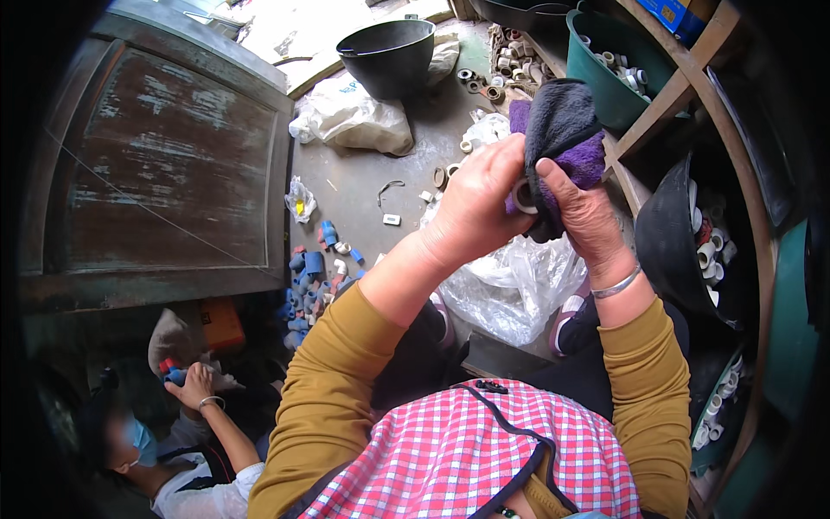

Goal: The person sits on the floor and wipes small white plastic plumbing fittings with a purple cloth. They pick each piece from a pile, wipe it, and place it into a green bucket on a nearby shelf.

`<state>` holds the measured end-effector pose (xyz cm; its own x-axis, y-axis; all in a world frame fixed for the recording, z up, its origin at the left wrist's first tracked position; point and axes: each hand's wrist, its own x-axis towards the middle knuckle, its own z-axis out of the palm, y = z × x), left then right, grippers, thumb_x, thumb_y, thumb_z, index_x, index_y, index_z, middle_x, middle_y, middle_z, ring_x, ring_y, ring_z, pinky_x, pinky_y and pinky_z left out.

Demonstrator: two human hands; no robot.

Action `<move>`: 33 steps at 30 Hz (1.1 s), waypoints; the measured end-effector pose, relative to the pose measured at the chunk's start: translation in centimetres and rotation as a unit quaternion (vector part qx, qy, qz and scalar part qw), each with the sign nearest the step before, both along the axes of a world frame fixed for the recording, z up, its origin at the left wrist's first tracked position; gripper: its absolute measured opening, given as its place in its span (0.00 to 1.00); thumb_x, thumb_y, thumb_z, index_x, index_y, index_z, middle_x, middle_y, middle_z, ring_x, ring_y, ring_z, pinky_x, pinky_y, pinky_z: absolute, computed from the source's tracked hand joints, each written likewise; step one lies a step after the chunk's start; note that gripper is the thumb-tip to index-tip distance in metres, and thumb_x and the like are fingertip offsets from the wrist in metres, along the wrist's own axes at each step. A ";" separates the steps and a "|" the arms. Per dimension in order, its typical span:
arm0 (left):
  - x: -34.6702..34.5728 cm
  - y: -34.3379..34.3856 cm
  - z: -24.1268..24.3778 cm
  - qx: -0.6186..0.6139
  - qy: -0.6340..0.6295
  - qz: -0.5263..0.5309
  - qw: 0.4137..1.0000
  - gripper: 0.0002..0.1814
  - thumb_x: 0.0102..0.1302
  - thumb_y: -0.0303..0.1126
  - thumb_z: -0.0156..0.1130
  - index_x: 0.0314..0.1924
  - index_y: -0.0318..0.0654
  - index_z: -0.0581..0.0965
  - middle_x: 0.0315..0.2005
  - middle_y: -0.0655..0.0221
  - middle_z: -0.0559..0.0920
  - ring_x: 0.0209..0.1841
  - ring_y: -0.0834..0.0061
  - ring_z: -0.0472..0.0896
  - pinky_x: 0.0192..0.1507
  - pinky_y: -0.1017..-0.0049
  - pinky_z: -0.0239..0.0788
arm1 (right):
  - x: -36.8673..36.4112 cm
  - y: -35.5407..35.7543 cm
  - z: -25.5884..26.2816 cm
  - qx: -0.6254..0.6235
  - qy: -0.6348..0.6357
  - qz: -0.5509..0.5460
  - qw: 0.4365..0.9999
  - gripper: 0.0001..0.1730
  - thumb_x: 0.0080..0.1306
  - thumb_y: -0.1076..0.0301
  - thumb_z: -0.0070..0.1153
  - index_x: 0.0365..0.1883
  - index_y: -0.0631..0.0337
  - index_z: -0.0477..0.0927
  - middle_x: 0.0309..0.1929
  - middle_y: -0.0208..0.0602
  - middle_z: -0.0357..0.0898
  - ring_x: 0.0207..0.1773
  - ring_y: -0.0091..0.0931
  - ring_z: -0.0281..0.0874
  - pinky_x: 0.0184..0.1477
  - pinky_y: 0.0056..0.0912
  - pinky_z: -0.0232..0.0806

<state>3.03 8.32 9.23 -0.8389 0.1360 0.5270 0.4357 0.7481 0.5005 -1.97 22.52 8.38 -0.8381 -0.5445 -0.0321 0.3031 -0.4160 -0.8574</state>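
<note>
My left hand (480,201) grips a white plastic pipe fitting (524,196), whose round open end shows between my hands. A grey and purple cloth (561,120) with dark edging is wrapped about the fitting. My right hand (580,207) holds the cloth from the other side, its thumb pressed on the dark edging. The rest of the fitting is hidden by cloth and fingers. Below my hands lies a clear plastic bag (519,292) on the floor, between my feet.
Blue and red fittings (308,285) lie heaped at left. Beyond stand a black tub (389,61) and a white sack (356,117). Green (583,71) and black (668,240) tubs of white fittings fill a wooden rack (655,117) at right. A masked co-worker (214,428) sits lower left, holding a blue and red fitting.
</note>
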 end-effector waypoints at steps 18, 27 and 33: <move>0.2 -0.2 0.4 0.284 -0.105 0.004 0.953 0.18 0.57 0.26 0.61 0.46 0.31 0.69 0.30 0.70 0.76 0.30 0.84 0.74 0.34 0.83 0.67 | -0.2 0.0 -0.2 0.015 0.107 -0.144 0.984 0.14 0.60 0.68 0.57 0.43 0.63 0.74 0.37 0.27 0.75 0.38 0.17 0.71 0.42 0.18 0.65; 0.0 -2.6 0.1 0.681 -0.268 -0.169 0.660 0.18 0.66 0.34 0.50 0.50 0.27 0.68 0.41 0.57 0.78 0.40 0.71 0.80 0.41 0.75 0.75 | -0.3 0.1 0.5 -0.092 -0.013 -0.033 0.995 0.16 0.62 0.73 0.54 0.48 0.62 0.72 0.42 0.29 0.75 0.43 0.19 0.72 0.49 0.21 0.66; 0.1 -1.9 0.4 0.539 -0.304 -0.056 0.784 0.18 0.66 0.34 0.52 0.51 0.28 0.69 0.36 0.65 0.77 0.35 0.78 0.77 0.39 0.78 0.73 | -0.4 0.4 0.4 -0.075 -0.015 -0.013 0.997 0.15 0.62 0.72 0.53 0.48 0.61 0.71 0.41 0.28 0.74 0.42 0.18 0.72 0.47 0.19 0.66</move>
